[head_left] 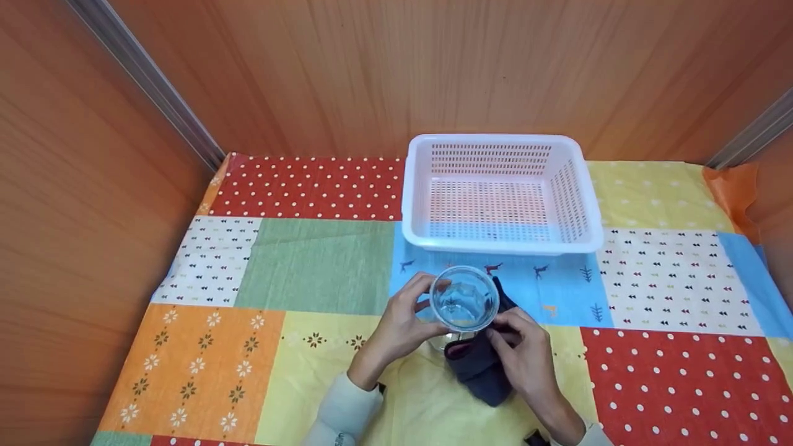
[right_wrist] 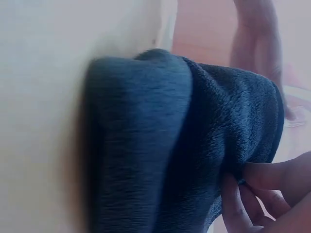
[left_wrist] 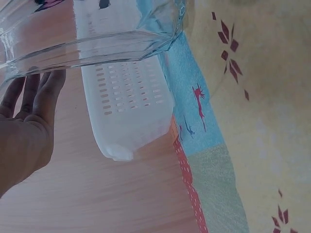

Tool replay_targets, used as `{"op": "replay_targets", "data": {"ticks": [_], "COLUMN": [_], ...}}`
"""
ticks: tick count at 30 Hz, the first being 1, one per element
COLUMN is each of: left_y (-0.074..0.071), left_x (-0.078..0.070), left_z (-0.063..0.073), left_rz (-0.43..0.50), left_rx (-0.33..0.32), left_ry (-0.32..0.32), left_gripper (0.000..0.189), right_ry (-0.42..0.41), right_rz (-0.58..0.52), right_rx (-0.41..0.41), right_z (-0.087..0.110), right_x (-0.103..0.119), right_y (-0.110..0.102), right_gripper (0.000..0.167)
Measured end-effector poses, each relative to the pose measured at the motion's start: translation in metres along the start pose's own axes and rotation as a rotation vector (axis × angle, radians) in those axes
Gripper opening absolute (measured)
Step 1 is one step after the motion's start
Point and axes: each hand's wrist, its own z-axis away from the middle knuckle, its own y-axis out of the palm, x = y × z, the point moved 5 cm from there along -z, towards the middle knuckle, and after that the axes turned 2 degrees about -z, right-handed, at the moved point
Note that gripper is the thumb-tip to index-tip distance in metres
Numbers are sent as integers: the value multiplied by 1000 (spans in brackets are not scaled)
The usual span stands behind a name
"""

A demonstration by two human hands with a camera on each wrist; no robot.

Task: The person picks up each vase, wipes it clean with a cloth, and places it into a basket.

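Note:
My left hand point(head_left: 396, 325) grips a clear glass vessel point(head_left: 464, 298) by its side, thumb on the near side and fingers round the far side. Its round rim faces up toward the head camera. A dark, fuzzy cloth point(head_left: 482, 375) hangs from my right hand point(head_left: 526, 353), pinched between thumb and fingers right at the glass's right side. In the right wrist view the folded cloth point(right_wrist: 141, 126) fills the middle and covers much of the glass. The left wrist view shows the glass's thick, faceted wall point(left_wrist: 112, 48) over the left fingertips.
A white perforated plastic basket point(head_left: 502, 244) stands just beyond the hands, against the wooden back wall point(head_left: 372, 80). Beneath everything lies a patchwork-print tablecloth point(head_left: 322, 266). Another wooden panel point(head_left: 74, 217) rises on the left.

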Motion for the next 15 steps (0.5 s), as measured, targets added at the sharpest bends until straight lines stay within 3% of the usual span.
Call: {"op": "replay_targets", "data": {"ticks": [7, 15], "left_y": [0, 1], "left_x": [2, 1], "left_z": [0, -1], "left_rz": [5, 16], "left_rx": [-5, 2], "left_ry": [-1, 4], "left_gripper": [57, 59], "right_ry": [-55, -68], "right_rz": [-52, -33], "right_rx": [-13, -23], "right_z": [-7, -4], "right_x": [23, 18], "right_y": [-4, -3], "right_gripper": [22, 23]}}
